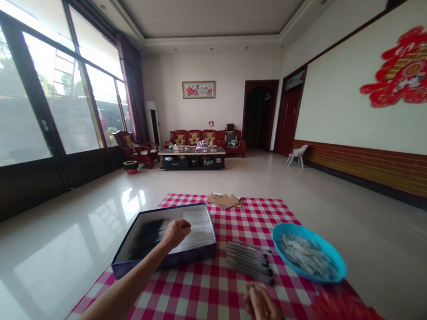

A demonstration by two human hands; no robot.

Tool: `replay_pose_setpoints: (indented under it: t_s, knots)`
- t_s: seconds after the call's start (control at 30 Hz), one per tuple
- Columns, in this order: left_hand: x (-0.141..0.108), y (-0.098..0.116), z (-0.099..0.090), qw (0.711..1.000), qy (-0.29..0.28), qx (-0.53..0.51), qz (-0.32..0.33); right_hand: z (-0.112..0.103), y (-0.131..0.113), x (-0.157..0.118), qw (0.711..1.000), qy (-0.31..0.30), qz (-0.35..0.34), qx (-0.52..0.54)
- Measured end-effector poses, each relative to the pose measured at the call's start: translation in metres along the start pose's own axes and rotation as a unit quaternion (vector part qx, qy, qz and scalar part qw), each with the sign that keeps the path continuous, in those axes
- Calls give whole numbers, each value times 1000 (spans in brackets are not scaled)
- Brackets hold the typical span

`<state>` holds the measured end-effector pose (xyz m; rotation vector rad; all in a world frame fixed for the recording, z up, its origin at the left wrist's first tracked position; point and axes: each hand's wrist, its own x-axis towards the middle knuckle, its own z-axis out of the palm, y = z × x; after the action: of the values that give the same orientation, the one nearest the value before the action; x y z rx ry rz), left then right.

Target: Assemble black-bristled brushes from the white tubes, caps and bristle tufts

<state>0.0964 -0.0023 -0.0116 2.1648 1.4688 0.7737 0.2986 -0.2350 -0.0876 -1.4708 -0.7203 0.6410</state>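
My left hand (177,233) is over a shallow dark blue box (195,260), its fingers closed; anything they hold is hidden. Inside the box lie many thin black sticks (148,237) on the left and a row of white ones (198,227) on the right. My right hand (265,307), at the bottom of the view, has its fingers pressed together, and I cannot make out anything between them. Just beyond it lies a blurred bundle of clear slim tubes with black ends (249,261). To the right, a blue bowl (278,251) holds many translucent small pieces (308,254).
A pink-and-white checked cloth (207,296) covers the table. Torn brown cardboard (227,201) lies at its far edge. Something red and petal-like (351,314) is at the lower right. Farther off are a low table (192,152), a red wooden sofa (200,137) and a small chair (297,154).
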Motion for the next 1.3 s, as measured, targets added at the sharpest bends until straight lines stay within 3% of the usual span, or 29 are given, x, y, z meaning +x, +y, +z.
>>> replay_pose_setpoints:
  t_s: [0.2, 0.3, 0.4, 0.47, 0.57, 0.67, 0.87, 1.1, 1.3]
  knots:
    - [-5, 1, -1, 989, -19, 134, 65, 1, 13, 2, 1000, 28, -6, -6]
    - [-8, 7, -1, 982, -10, 165, 86, -2, 26, 10, 991, 67, -98, -64]
    - [-18, 22, -1, 978, 7, 173, 114, -9, 39, 23, 939, 70, -279, -191]
    - [-31, 35, 4, 975, 8, 164, 150, -13, 46, 29, 887, 71, -348, -293]
    - [-58, 52, 24, 962, -12, 124, 242, -16, 51, 31, 823, 77, -371, -423]
    - [-84, 61, 53, 955, -33, 83, 282, -17, 47, 28, 792, 79, -381, -470]
    - [-110, 73, 96, 950, -50, 65, 302, -20, 29, 23, 797, 110, -397, -441]
    - [-130, 89, 117, 925, -116, 74, 355, -23, 28, 16, 811, 43, -362, -458]
    - [-133, 80, 134, 930, -96, 51, 350, -23, 28, 17, 834, 23, -359, -419]
